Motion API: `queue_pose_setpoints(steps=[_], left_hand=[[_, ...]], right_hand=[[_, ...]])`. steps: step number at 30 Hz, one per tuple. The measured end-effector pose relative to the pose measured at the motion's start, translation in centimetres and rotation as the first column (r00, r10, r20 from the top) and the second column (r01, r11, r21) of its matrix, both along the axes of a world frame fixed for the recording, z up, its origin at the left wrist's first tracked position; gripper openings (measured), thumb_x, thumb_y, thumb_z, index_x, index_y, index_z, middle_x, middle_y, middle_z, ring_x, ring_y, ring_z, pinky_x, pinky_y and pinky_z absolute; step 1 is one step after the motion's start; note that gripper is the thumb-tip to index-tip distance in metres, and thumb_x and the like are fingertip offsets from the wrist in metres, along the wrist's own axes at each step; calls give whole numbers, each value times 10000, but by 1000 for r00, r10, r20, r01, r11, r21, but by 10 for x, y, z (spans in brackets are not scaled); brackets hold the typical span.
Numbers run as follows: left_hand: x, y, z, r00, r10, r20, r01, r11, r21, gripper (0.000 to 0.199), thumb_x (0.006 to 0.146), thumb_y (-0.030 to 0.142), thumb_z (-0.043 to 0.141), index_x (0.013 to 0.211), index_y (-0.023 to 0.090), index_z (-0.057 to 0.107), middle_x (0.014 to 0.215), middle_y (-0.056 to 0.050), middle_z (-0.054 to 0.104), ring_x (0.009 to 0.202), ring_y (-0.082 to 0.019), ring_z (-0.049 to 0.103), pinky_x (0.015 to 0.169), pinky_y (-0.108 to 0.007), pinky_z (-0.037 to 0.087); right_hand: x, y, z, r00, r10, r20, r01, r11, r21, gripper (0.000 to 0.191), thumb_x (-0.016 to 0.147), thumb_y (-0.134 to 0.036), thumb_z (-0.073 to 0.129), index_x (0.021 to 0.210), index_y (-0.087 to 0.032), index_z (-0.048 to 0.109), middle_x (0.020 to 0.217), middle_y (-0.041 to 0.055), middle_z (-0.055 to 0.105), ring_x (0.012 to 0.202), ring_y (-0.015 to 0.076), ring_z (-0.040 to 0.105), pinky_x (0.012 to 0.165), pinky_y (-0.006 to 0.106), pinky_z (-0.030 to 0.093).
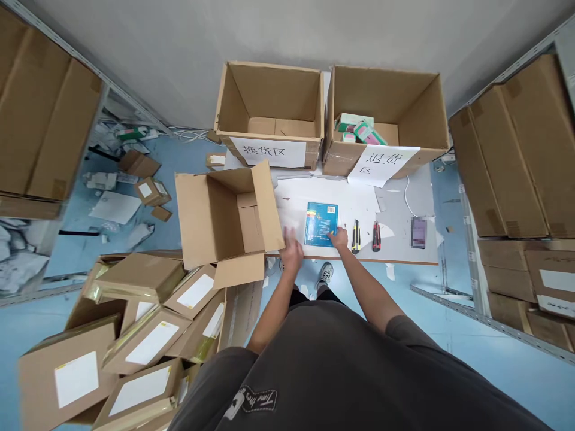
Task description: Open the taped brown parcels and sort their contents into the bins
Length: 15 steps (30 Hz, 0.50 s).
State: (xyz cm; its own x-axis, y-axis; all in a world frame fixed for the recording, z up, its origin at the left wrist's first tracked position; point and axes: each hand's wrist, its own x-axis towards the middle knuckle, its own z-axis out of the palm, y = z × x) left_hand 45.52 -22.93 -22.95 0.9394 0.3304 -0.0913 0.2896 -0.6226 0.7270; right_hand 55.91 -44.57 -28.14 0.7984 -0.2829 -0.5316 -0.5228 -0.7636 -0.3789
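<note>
A blue book (320, 224) with a barcode near its top right corner lies on the white table. At its lower right corner is my right hand (340, 238), the thumb on the cover and the other fingers along the edge. My left hand (293, 250) is left of the book and apart from it, its fingers blurred but stretched out, holding nothing. An open cardboard box (193, 218) stands close beside that hand, its flaps spread. Right of the book are a yellow-and-black box cutter (356, 237) and a red-and-black box cutter (376, 237).
Two large labelled cartons stand at the back; the left carton (269, 152) and the right carton (339, 161), which has small green-and-white boxes (366, 131) inside. A phone (418, 232) lies at the table's right. Taped parcels (139, 278) are heaped at lower left. Shelves with cartons (507, 161) flank both sides.
</note>
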Motion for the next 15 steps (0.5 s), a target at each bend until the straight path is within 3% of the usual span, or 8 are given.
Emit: queue_pose_setpoints(steps=[2, 4, 7, 10, 15], left_hand=[[-12, -24, -11, 964, -259, 62, 261, 965, -28, 486, 975, 198, 612, 1453, 209, 700, 1596, -173, 621, 1599, -361, 464, 1345, -571, 355], [-9, -43, -25, 913, -403, 63, 407, 909, -88, 499, 968, 162, 585, 1451, 223, 694, 1553, -153, 646, 1542, -323, 521, 1333, -540, 382], [18, -54, -45, 950, -260, -174, 245, 964, -98, 575, 936, 165, 627, 1510, 142, 616, 1546, -229, 609, 1487, -364, 546, 1276, -542, 431], [56, -47, -56, 887, -95, -452, 78, 995, -56, 546, 914, 181, 676, 1451, 95, 622, 1416, -272, 653, 1368, -388, 634, 1193, -503, 483], [89, -32, -68, 853, 9, -521, -128, 973, -193, 449, 884, 234, 749, 1312, 157, 639, 1341, -215, 707, 1300, -347, 683, 1115, -428, 516]], right_hand=[[-3, 1, -10, 999, 48, 2, -48, 997, -54, 703, 893, -408, 781, 1499, -93, 613, 1510, 248, 606, 1356, 357, 633, 1124, 386, 493], [-3, 2, -15, 997, 82, 6, -81, 992, -95, 702, 901, -400, 783, 1513, -106, 603, 1519, 246, 592, 1384, 364, 611, 1132, 393, 487], [-5, 0, -18, 994, 109, 4, -108, 986, -130, 660, 933, -374, 762, 1520, -120, 599, 1514, 246, 602, 1399, 367, 601, 1122, 394, 490], [-11, -5, -17, 990, 126, -58, -131, 986, -100, 645, 964, -398, 736, 1528, -119, 594, 1476, 240, 637, 1339, 350, 651, 1082, 377, 507], [-22, -11, -21, 975, 199, -95, -203, 979, -33, 726, 974, -461, 731, 1594, -140, 533, 1488, 221, 622, 1300, 335, 667, 1075, 382, 520]])
